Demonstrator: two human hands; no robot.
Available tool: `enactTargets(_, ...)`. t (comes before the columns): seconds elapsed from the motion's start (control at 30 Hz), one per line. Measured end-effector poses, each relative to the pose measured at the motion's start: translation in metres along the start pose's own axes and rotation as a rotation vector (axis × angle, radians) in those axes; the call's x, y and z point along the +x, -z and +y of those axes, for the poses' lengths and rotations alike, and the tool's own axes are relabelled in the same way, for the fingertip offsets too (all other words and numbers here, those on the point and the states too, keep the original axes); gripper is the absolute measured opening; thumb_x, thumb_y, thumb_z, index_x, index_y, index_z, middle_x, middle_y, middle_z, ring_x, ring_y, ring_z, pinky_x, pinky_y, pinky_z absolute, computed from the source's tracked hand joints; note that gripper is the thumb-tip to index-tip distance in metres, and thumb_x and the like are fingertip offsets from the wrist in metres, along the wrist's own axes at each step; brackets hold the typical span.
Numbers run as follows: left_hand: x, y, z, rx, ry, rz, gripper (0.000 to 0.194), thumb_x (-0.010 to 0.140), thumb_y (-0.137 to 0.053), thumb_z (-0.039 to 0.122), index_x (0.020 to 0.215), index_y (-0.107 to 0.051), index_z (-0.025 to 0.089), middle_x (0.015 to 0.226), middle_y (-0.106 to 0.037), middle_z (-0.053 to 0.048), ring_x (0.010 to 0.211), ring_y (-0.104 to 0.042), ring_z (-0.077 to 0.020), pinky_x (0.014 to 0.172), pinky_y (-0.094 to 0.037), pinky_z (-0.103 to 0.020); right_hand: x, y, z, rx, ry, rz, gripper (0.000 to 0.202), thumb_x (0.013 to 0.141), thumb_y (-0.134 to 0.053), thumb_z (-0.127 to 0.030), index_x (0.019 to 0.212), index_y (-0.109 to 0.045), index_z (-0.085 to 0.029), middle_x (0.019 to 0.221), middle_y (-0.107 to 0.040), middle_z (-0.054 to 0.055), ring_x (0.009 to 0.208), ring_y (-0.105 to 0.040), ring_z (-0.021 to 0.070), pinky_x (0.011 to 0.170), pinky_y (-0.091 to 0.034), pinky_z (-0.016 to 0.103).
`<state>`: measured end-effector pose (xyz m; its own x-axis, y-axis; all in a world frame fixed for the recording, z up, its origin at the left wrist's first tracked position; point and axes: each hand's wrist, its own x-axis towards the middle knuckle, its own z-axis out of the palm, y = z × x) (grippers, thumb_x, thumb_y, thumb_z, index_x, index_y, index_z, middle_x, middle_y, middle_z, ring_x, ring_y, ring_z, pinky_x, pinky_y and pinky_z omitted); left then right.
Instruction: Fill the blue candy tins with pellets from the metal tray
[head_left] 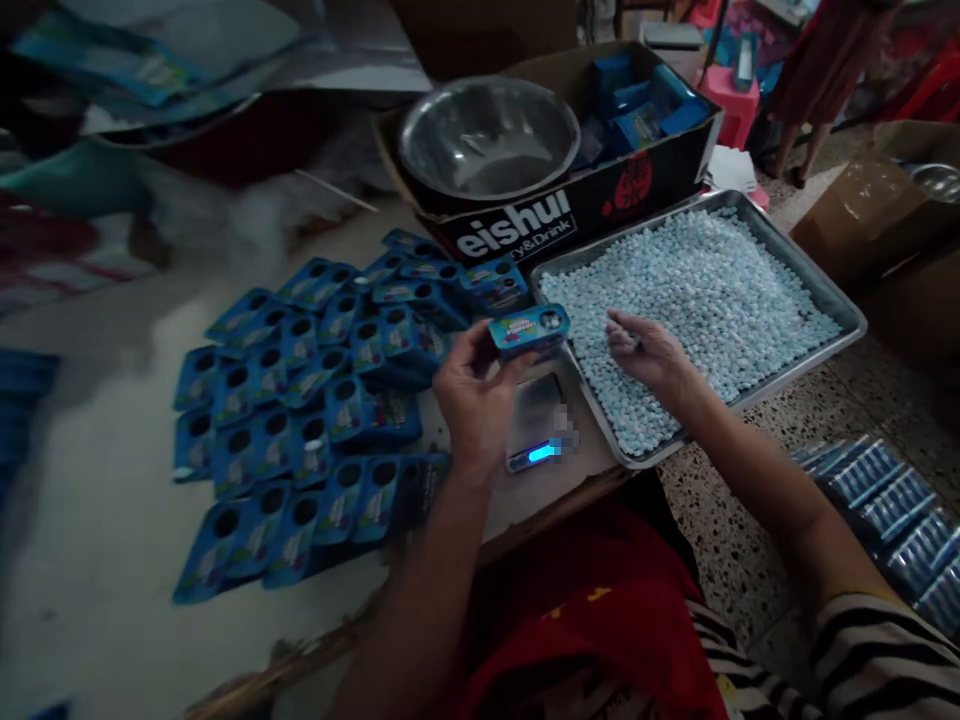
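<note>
My left hand [480, 400] grips a small blue printed box [529, 331] with a round hole at its right end, held above a small digital scale [534, 420] with a lit display. Over the near left part of a metal tray [851, 318] full of pale blue and white candies [697, 290], my right hand [649, 350] is closed, its fingertips pinched round a few of the candies. Many blue boxes [300, 390] with round holes stand in rows and piles on the table, left of my left hand.
Behind the tray sits a carton [517, 235] holding a steel bowl [489, 135] and blue packets [637, 110]. Wrapped blue packs [892, 510] lie on the floor at right, near a brown box [862, 200]. A person [825, 80] stands at the back right.
</note>
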<state>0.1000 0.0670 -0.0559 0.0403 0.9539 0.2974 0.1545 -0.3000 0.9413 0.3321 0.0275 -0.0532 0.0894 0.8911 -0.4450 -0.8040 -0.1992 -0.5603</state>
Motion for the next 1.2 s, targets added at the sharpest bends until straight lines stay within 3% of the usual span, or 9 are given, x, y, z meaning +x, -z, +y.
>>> enactTargets(0.1,-0.031,0.019,-0.019,-0.164,0.206,0.04,0.057,0.073,-0.094,0.041,0.122,-0.068,0.024,0.116,-0.08,-0.005,0.109,-0.08,-0.0249,0.103,-0.066,-0.039,-0.017,0.001,-0.013,-0.111,-0.044,0.024,0.01,0.097,-0.075,-0.022,0.097,-0.065,-0.02,0.061,-0.053,-0.009,0.042,-0.035,0.0041,0.036,-0.024,0.013)
enactTargets(0.27,-0.063,0.033,-0.03,-0.215,0.31,-0.009,0.053,0.072,-0.096,0.036,0.115,-0.068,0.022,0.112,-0.081,-0.006,0.106,-0.08,-0.024,0.102,-0.067,-0.037,-0.03,-0.007,-0.033,-0.338,0.03,0.023,0.021,0.085,-0.088,-0.019,0.097,-0.071,-0.019,0.071,-0.066,-0.004,0.055,-0.054,0.0042,0.045,-0.036,0.009)
enactTargets(0.37,-0.065,0.038,-0.024,-0.194,0.261,-0.014,0.055,0.072,-0.097,0.034,0.118,-0.071,0.021,0.118,-0.081,-0.008,0.114,-0.079,-0.0251,0.108,-0.065,-0.039,-0.035,-0.014,-0.036,-0.403,0.021,0.005,0.022,0.082,-0.088,-0.018,0.095,-0.071,-0.018,0.076,-0.068,-0.002,0.06,-0.058,0.0056,0.048,-0.041,0.011)
enactTargets(0.5,-0.066,0.056,-0.002,-0.072,0.135,0.004,0.055,0.078,-0.095,0.032,0.128,-0.072,0.024,0.135,-0.078,-0.008,0.133,-0.074,-0.0264,0.121,-0.059,-0.043,-0.042,-0.02,-0.032,-0.568,0.054,-0.047,0.022,0.084,-0.091,-0.022,0.092,-0.07,-0.017,0.067,-0.062,-0.004,0.051,-0.044,0.0036,0.043,-0.032,0.013)
enactTargets(0.67,-0.072,0.084,0.029,0.083,-0.028,0.012,0.034,0.091,-0.088,0.034,0.122,-0.076,0.025,0.123,-0.081,-0.006,0.122,-0.078,-0.0251,0.114,-0.064,-0.045,-0.046,-0.021,-0.032,-0.66,0.096,-0.014,0.027,0.092,-0.092,-0.038,0.096,-0.072,-0.021,0.066,-0.058,-0.004,0.05,-0.041,0.0052,0.041,-0.03,0.017)
enactTargets(0.77,-0.073,0.093,0.039,0.137,-0.086,0.039,0.03,0.094,-0.086,0.035,0.12,-0.077,0.024,0.118,-0.082,-0.005,0.114,-0.079,-0.0244,0.11,-0.065,-0.046,-0.044,-0.018,-0.036,-0.603,0.059,0.053,0.025,0.086,-0.093,-0.026,0.094,-0.07,-0.022,0.075,-0.065,-0.002,0.057,-0.05,0.0065,0.045,-0.04,0.015)
enactTargets(0.9,-0.071,0.1,0.044,0.138,-0.107,0.126,0.036,0.096,-0.087,0.038,0.126,-0.075,0.021,0.124,-0.08,-0.008,0.12,-0.077,-0.023,0.115,-0.062,-0.043,-0.043,-0.014,-0.039,-0.606,-0.042,0.09,0.027,0.074,-0.087,-0.008,0.091,-0.069,-0.019,0.076,-0.066,-0.002,0.057,-0.048,0.0044,0.045,-0.04,0.012)
enactTargets(1.03,-0.066,0.102,0.047,0.066,-0.118,0.142,0.046,0.095,-0.089,0.043,0.131,-0.07,0.023,0.133,-0.077,-0.009,0.127,-0.075,-0.0229,0.118,-0.061,-0.043,-0.047,-0.02,-0.037,-0.728,-0.017,0.05,0.026,0.077,-0.093,-0.021,0.092,-0.072,-0.018,0.07,-0.064,-0.002,0.051,-0.04,0.0031,0.04,-0.029,0.013)
enactTargets(1.2,-0.06,0.095,0.045,0.053,-0.147,0.095,0.043,0.097,-0.083,0.027,0.137,-0.067,0.027,0.132,-0.078,-0.006,0.127,-0.075,-0.0208,0.115,-0.062,-0.041,-0.052,-0.049,-0.035,-0.805,-0.001,-0.102,0.033,0.077,-0.099,-0.034,0.089,-0.071,-0.022,0.069,-0.062,-0.003,0.052,-0.041,0.0049,0.043,-0.031,0.017)
